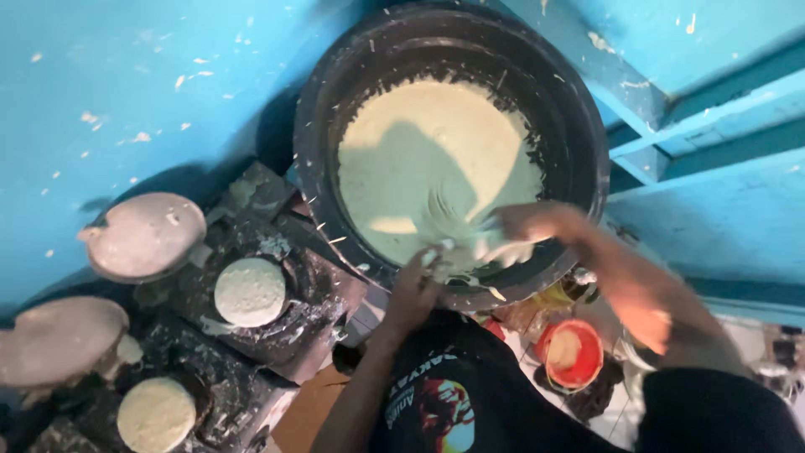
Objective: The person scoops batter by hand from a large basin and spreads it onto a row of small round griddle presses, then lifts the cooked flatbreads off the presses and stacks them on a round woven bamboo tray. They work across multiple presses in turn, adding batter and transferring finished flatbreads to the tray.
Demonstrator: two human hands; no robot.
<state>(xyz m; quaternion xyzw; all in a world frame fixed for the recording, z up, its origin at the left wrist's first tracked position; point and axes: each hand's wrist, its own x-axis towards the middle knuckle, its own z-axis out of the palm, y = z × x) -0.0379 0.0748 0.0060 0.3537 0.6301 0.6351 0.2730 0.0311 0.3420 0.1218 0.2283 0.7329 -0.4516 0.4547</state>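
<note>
Fingers (495,245) of my right hand (524,228) are down in the pale batter (419,159), coated w/ it & blurred, so can't tell if they're spread or pressed together. Left hand (417,289) sits at the near rim of the big black tub (323,109), its tips smeared w/ batter & touching the rim just beside the right hand; whether it's pinching anything or lying loose, can't tell either. Batter fills the tub bottom in a wide pale-yellow pool, w/ swirl marks nr my hands & splashes up the inner wall. Tub stands against a blue wall (109,75) flecked w/ batter spots. To the L of the tub, 2 dark, batter-crusted griddle stands: nearer one carries a round pale cake (249,291), w/ a raised round lid (144,235) just beyond it; 2nd round cake (156,414) lies further L at the bottom edge of view, w/ another raised lid (60,338) beside it. Small red bowl (572,352) w/ a bit of batter inside sits on the floor under my right forearm, well apart from the cakes. Black printed shirt fills the bottom middle.
</note>
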